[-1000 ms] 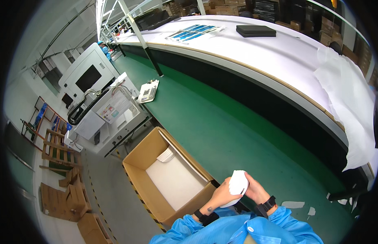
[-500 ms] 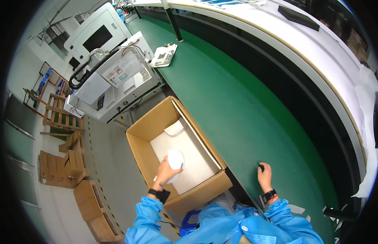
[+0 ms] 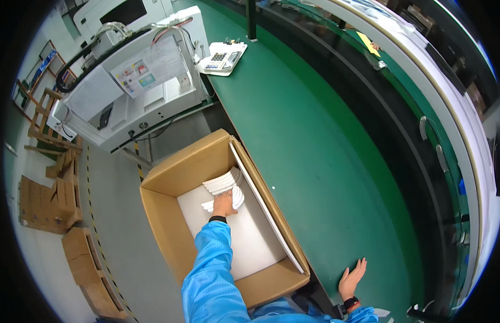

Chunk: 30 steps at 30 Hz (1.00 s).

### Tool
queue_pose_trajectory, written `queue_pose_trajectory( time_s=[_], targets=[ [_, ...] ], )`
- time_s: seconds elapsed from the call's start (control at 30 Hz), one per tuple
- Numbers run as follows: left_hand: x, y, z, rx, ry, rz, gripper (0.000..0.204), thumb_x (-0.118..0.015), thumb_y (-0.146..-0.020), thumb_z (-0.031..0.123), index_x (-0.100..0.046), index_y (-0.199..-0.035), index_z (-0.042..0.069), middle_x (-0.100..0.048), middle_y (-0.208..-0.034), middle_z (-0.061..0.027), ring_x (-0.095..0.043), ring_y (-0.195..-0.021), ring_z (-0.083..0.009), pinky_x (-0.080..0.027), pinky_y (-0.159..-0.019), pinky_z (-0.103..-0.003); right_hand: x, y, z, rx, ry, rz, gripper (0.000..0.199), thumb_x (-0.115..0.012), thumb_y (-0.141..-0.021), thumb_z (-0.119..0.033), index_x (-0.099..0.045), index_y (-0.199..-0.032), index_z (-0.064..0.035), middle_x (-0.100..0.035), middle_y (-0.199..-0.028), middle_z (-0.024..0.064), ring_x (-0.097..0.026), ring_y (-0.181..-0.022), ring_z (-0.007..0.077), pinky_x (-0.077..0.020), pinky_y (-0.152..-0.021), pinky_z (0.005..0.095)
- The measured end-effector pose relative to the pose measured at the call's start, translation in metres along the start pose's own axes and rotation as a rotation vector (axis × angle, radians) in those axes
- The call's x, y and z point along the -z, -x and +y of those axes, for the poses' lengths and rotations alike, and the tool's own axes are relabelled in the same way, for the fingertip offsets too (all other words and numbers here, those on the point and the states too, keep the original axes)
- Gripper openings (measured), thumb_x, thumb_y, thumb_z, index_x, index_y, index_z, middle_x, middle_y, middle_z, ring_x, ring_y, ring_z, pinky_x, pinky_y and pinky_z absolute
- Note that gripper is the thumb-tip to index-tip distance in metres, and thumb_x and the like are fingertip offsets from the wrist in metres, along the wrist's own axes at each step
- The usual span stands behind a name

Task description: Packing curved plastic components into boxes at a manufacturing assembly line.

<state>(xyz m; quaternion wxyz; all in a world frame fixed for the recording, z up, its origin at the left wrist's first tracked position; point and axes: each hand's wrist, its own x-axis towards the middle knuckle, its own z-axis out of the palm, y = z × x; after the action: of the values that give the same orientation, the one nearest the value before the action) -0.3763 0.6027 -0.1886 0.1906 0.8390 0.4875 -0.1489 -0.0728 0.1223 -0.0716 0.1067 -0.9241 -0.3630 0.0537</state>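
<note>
Deep inside the cardboard box [image 3: 165, 226], my left hand [image 3: 224, 204] has its fingers wrapped over a few thin, curved white pieces [image 3: 238, 198]. They lie close to a fanned row of similar white pieces [image 3: 220, 183] at the box's far end. My palm and fingers hide part of the held pieces, so their exact number cannot be told. A flat white sheet [image 3: 255, 247] lines the bottom. My right hand [image 3: 352, 280] rests on the green tabletop [image 3: 309, 161], right of the box, fingers stretched out and holding nothing.
A white panel [image 3: 268, 212] stands along the box's right wall. Beyond the box is a white machine housing [image 3: 147, 118] with cables, and a keypad device [image 3: 223, 58] sits on the bench. Cartons [image 3: 88, 258] stand on the floor at left. A raised shelf [image 3: 422, 81] curves along the right.
My left hand has reached farther and deeper into the box, taking the white pieces toward the far row. My right hand's fingers have straightened. The whole view has shifted.
</note>
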Motion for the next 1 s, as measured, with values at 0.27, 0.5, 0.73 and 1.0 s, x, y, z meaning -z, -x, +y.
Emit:
queue_pose_trajectory(
  time_s=[0.27,0.5,0.73,1.0],
  targets=[
    [-0.017,-0.045,-0.007,-0.118,0.032,0.087,0.098,-0.083,-0.059,0.028,-0.034,-0.14,0.004,-0.055,-0.117,-0.0176,-0.053,-0.109,-0.0322,-0.037,-0.095,-0.041,-0.002,-0.003,-0.015,-0.043,0.124,0.012,0.057,-0.042,-0.089,-0.015,-0.026,-0.139,0.0076,-0.021,-0.15,0.0225,-0.016,-0.14,0.0395,-0.01,-0.114,0.052],
    [-0.04,-0.036,-0.005,-0.135,0.182,0.2,0.093,-0.078,-0.063,0.022,-0.032,-0.142,0.006,-0.04,-0.136,-0.016,-0.037,-0.128,-0.0326,-0.025,-0.106,-0.051,-0.004,-0.005,-0.013,-0.043,0.14,0.015,0.056,-0.04,-0.09,-0.015,-0.026,-0.139,0.0072,-0.022,-0.15,0.0225,-0.017,-0.14,0.0393,-0.0112,-0.114,0.0514],
    [-0.051,-0.041,0.015,0.004,0.163,0.292,0.094,-0.07,-0.065,0.021,-0.025,-0.147,0.016,-0.008,-0.156,-0.0126,-0.006,-0.144,-0.034,0.0,-0.11,-0.063,-0.003,-0.004,-0.016,-0.028,0.135,0.027,0.054,-0.039,-0.091,-0.016,-0.027,-0.138,0.0073,-0.023,-0.149,0.0231,-0.019,-0.139,0.0405,-0.0136,-0.113,0.0514],
    [-0.053,-0.045,0.01,0.047,0.234,0.275,0.101,-0.076,-0.067,0.046,-0.024,-0.148,0.014,-0.007,-0.156,-0.0137,-0.003,-0.144,-0.0323,0.003,-0.109,-0.064,0.0,-0.002,-0.02,-0.019,0.131,0.039,0.054,-0.04,-0.09,-0.014,-0.027,-0.138,0.0074,-0.024,-0.149,0.0234,-0.02,-0.138,0.0413,-0.0149,-0.113,0.0508]
  ],
)
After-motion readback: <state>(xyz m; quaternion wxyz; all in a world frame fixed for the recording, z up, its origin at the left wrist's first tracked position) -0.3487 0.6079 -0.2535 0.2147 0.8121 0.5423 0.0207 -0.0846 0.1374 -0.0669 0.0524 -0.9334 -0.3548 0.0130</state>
